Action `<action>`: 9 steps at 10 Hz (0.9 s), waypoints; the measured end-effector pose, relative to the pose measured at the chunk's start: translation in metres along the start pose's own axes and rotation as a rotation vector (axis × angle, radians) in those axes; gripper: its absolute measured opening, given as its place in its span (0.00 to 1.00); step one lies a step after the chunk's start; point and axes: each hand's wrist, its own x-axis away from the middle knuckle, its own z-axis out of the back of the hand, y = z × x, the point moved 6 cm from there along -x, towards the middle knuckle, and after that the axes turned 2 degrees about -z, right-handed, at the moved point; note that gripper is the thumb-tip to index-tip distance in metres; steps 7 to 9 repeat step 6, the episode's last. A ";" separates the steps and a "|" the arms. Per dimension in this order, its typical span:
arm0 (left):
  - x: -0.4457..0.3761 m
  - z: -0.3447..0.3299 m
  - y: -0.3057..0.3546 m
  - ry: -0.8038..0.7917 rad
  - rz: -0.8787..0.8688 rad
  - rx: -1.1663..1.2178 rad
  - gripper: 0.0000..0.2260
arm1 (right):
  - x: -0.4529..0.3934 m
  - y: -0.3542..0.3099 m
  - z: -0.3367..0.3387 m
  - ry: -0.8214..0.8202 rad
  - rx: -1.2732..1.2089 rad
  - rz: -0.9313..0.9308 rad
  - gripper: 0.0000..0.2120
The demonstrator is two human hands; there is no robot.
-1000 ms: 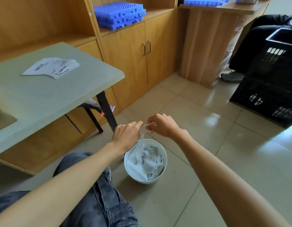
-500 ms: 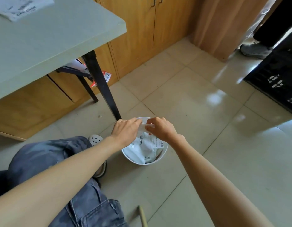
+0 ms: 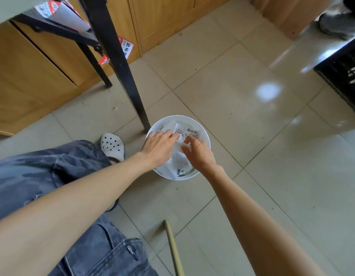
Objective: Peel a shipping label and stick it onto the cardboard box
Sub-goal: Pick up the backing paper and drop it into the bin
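A crumpled white strip (image 3: 181,145) (backing paper, by the look of it) is pinched between the left hand (image 3: 158,146) and right hand (image 3: 198,154), fingers of both closed on it, just above the white bin (image 3: 206,134). Clinging adhesive could keep it from dropping. The bin holds discarded barcode-printed papers (image 3: 189,131). Neither fresh label nor cardboard box is in view. A bench leg (image 3: 120,62) stands just left of the bin.
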 end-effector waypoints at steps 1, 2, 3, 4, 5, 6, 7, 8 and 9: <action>0.002 -0.009 -0.004 -0.055 0.002 0.025 0.21 | -0.001 -0.001 -0.005 0.023 0.028 0.016 0.11; 0.003 -0.016 -0.009 -0.104 0.003 0.051 0.24 | -0.003 -0.004 -0.008 0.054 0.061 0.028 0.11; 0.006 -0.020 -0.011 -0.168 -0.037 0.021 0.25 | -0.004 -0.004 -0.009 0.075 0.110 0.028 0.13; 0.012 -0.026 -0.016 -0.295 -0.030 0.000 0.26 | -0.002 -0.003 -0.007 0.074 0.229 0.000 0.16; 0.022 -0.027 -0.018 -0.408 -0.006 0.012 0.27 | 0.000 -0.003 -0.008 0.006 0.246 -0.024 0.19; 0.027 -0.019 -0.019 -0.406 0.006 0.016 0.27 | 0.005 -0.009 -0.002 -0.003 0.222 0.001 0.21; 0.027 -0.019 -0.019 -0.406 0.006 0.016 0.27 | 0.005 -0.009 -0.002 -0.003 0.222 0.001 0.21; 0.027 -0.019 -0.019 -0.406 0.006 0.016 0.27 | 0.005 -0.009 -0.002 -0.003 0.222 0.001 0.21; 0.027 -0.019 -0.019 -0.406 0.006 0.016 0.27 | 0.005 -0.009 -0.002 -0.003 0.222 0.001 0.21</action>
